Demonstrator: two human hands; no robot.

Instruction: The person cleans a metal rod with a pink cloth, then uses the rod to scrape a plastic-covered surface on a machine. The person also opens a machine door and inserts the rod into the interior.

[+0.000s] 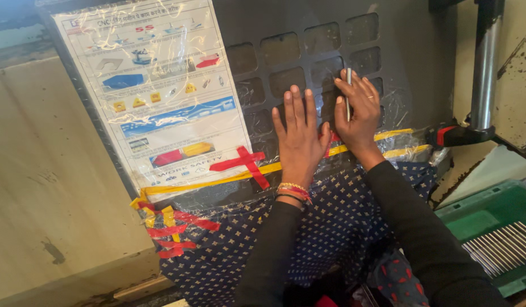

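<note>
Your right fingers (pixel 362 94) are curled narrow around a thin metal rod (pixel 349 94), held upright against the panel. Your left fingers (pixel 297 105) are spread wide and flat, holding nothing, pressed on the plastic film over the same panel.

Left hand (pixel 298 139) sits just beside the right hand (pixel 359 116); thumbs nearly touching. Beaded bracelets (pixel 294 191) on your left wrist, ring on a right finger. Both sleeves black.

Nearest you: blue dotted cloth (pixel 331 227) draped under both forearms, hanging below the panel's lower edge. Red and yellow tape (pixel 172 227) bunched at its left corner.

To your right, low: green tray (pixel 479 219) with a row of thin metal rods (pixel 502 241) lying side by side in it.

Further out: dark grey panel (pixel 285 51) with a grid of recessed rectangular windows, covered in wrinkled clear film. Yellow tape strip (pixel 217 181) runs along its lower part, passing under your hands. Red tape cross (pixel 246 162) sits on that strip, left of your left hand.

Left of the grid: laminated chart (pixel 155 91) with coloured pictures, taped flat to the panel.

Far right: shiny metal column (pixel 485 68), upright, with a red-tipped part (pixel 445 135) at its base.
</note>
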